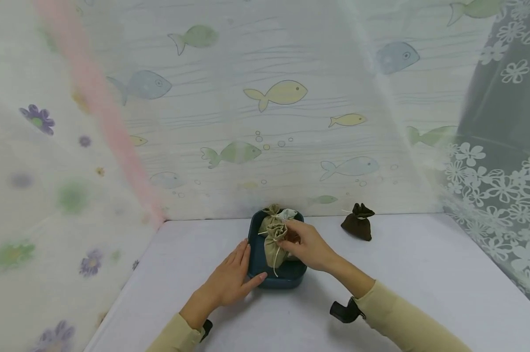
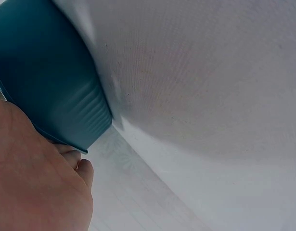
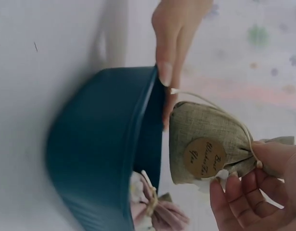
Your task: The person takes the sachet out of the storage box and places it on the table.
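Note:
My right hand [image 1: 311,247] pinches a tan drawstring pouch [image 1: 274,252] near its gathered neck, over the dark teal bin [image 1: 257,261]. In the right wrist view, the pouch [image 3: 200,144] shows a round brown paper label with handwriting-style lettering and a pale looped cord. My left hand [image 1: 230,281] rests against the bin's left side, with fingers extended along the rim and thumb at the near corner. Other small pouches sit in the bin: a tan one [image 1: 265,224] at the back, a whitish one [image 1: 287,213], and a pinkish one [image 3: 169,216] in the right wrist view.
A dark brown drawstring pouch [image 1: 358,226] stands on the white table [image 1: 406,274], right of the bin. Fish-printed curtain [image 1: 274,132] hangs along the back edge. Flower-printed fabric [image 1: 62,195] borders the left, and white lace [image 1: 502,195] the right.

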A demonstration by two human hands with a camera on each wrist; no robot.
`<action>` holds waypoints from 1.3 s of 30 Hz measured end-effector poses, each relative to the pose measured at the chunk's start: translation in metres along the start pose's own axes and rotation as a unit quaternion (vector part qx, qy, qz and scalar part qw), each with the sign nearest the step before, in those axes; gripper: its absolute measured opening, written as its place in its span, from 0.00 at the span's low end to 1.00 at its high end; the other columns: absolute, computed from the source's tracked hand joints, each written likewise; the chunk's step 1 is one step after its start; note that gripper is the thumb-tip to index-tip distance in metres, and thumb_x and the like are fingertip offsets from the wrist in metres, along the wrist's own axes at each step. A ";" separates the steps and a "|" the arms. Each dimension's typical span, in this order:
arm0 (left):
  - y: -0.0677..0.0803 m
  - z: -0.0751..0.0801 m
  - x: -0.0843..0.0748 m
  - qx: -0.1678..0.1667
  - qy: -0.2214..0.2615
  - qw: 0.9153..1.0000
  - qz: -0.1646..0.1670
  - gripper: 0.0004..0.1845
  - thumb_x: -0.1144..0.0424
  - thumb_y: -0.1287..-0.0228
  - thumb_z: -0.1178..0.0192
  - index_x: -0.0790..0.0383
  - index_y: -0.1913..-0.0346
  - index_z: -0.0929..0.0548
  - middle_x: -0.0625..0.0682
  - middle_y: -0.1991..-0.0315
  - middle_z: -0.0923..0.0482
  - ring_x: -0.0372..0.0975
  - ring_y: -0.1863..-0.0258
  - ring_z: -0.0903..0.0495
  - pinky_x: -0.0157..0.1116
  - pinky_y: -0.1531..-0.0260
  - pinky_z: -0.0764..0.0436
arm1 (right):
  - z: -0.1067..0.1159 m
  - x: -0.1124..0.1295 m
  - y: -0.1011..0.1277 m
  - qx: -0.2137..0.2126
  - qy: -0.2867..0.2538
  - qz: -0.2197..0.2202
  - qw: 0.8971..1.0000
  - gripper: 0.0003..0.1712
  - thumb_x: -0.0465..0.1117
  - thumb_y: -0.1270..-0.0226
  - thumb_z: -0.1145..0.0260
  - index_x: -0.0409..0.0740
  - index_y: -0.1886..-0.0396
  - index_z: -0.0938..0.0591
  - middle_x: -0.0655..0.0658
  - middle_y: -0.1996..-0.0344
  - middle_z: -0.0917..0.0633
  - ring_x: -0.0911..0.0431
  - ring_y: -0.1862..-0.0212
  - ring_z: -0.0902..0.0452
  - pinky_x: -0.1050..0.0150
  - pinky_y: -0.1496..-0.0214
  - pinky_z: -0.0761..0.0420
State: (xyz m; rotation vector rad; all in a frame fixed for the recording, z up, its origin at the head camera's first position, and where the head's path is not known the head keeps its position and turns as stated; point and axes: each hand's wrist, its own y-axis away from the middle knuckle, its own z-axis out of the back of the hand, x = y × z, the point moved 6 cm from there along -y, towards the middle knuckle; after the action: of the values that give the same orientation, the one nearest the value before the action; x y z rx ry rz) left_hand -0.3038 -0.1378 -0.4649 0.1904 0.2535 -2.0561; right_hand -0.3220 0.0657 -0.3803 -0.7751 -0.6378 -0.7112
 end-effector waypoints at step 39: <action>-0.001 -0.003 0.001 0.010 -0.015 1.000 0.004 0.55 0.25 0.27 0.63 0.74 0.20 0.49 0.65 0.18 0.57 0.54 0.19 0.54 0.50 0.23 0.45 | 0.086 -0.060 0.033 -0.083 0.098 -0.076 0.989 0.07 0.34 0.28 0.32 0.40 0.54 0.15 0.46 0.63 0.16 0.53 0.58 0.20 0.57 0.55 0.17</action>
State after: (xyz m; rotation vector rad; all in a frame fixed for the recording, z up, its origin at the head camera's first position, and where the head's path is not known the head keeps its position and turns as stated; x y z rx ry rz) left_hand -0.3053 -0.1375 -0.4675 0.1717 0.2140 -2.0518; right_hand -0.3542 0.1704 -0.3890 -0.8027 -0.4659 -0.9780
